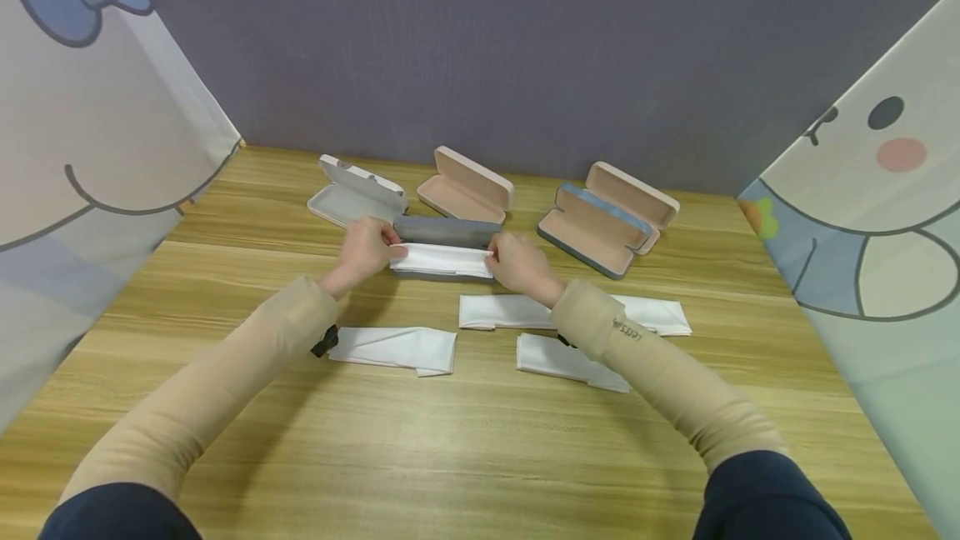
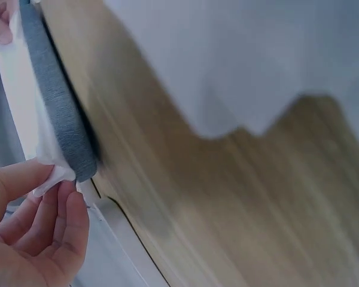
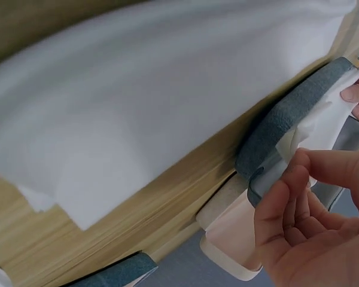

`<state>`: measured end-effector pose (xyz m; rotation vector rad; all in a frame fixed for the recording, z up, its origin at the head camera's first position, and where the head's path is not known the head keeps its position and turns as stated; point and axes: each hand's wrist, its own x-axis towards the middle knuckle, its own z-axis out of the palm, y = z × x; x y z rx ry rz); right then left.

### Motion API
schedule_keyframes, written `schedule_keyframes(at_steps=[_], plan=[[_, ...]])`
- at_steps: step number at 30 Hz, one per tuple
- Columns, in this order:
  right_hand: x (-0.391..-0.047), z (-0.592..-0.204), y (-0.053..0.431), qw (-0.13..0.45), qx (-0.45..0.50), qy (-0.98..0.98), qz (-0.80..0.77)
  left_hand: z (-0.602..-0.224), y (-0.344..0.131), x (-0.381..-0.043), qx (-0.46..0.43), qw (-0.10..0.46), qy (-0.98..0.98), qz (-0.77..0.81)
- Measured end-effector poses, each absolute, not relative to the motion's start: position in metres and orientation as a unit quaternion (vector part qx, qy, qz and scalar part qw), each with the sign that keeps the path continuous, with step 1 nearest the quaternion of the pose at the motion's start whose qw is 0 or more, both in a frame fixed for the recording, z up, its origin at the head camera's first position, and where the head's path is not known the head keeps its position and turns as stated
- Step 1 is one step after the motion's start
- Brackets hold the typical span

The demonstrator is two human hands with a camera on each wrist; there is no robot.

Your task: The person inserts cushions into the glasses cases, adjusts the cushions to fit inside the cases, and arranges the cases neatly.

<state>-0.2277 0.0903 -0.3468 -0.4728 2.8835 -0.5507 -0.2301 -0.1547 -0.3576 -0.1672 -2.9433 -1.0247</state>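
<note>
A folded white cloth (image 1: 442,259) is stretched level over an open grey-blue glasses case (image 1: 448,229). Its left end is pinched between thumb and fingers of my left hand (image 1: 365,250), and its right end is pinched by my right hand (image 1: 521,262). In the left wrist view, the cloth's corner bunches at my left fingertips (image 2: 55,173), right at the case's end. From the right wrist, the textured case wall (image 3: 287,113) shows beside the cloth, with my right fingertips (image 3: 299,156) close to its near corner. The cloth hides much of the case's inside.
Behind stand other open glasses cases: a white one (image 1: 358,192), a pink one (image 1: 468,183), a dark one with pink lining (image 1: 588,232) and another pink-lined one (image 1: 633,192). Folded white cloths (image 1: 397,348) (image 1: 652,313) (image 1: 555,357) lie nearer me on the wooden table (image 1: 450,457).
</note>
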Motion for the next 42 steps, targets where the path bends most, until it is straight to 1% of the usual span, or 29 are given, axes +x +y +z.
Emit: schedule_keyframes(at_steps=[7, 22, 30, 42], plan=[[-0.226, -0.35, 0.086, 0.074, -0.149, 0.972, -0.165, -0.361, -0.152, -0.227, -0.049, 0.025, -0.95, -0.306], [-0.223, -0.354, 0.083, 0.041, -0.16, 0.977, -0.135, -0.362, -0.148, -0.229, -0.035, 0.033, -0.954, -0.297], [-0.224, -0.358, 0.081, 0.046, -0.154, 0.978, -0.13, -0.364, -0.151, -0.231, -0.017, 0.03, -0.953, -0.301], [-0.222, -0.361, 0.083, 0.028, -0.153, 0.98, -0.123, -0.362, -0.153, -0.231, -0.009, 0.018, -0.958, -0.286]])
